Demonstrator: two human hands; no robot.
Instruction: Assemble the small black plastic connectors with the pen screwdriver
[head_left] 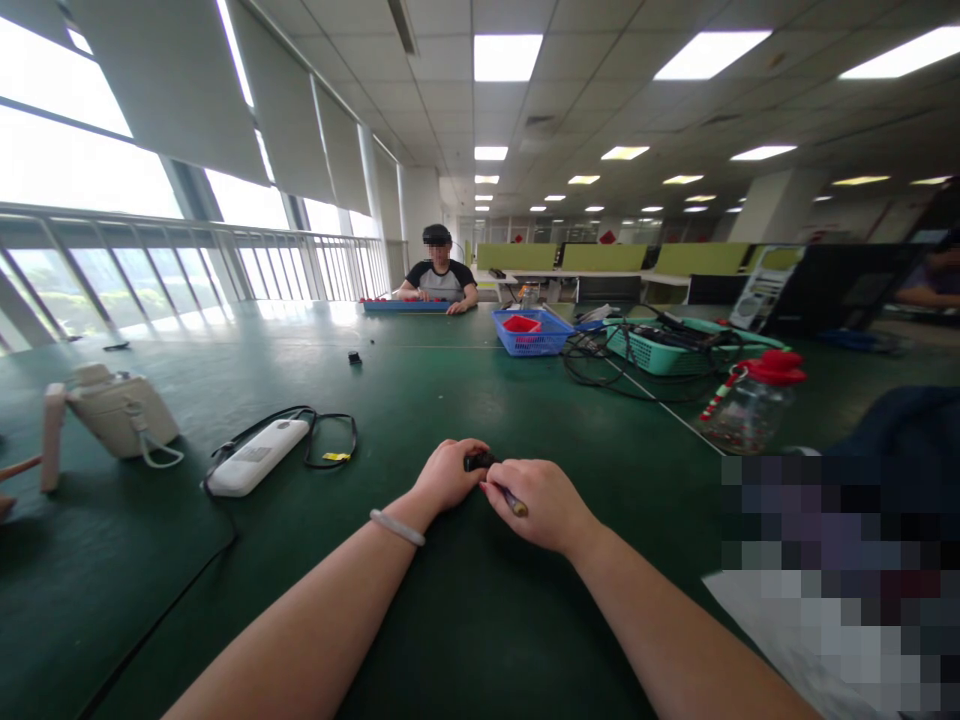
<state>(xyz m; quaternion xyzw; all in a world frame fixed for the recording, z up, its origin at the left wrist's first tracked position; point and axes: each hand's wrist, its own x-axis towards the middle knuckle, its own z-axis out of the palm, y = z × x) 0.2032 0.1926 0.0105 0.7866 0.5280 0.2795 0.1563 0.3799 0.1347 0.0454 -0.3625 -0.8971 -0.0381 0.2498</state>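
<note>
Forearms (300, 620) angle inward over a green counter (487, 640), the left hand's (452, 473) grip holding a small black block (478, 461), the right hand (541, 505), knuckles up, wrapped around a slim tool (516, 503).

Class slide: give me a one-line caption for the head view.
At a green table, the left hand holds a small black object while the right hand grips a slim pen-like tool.
</note>
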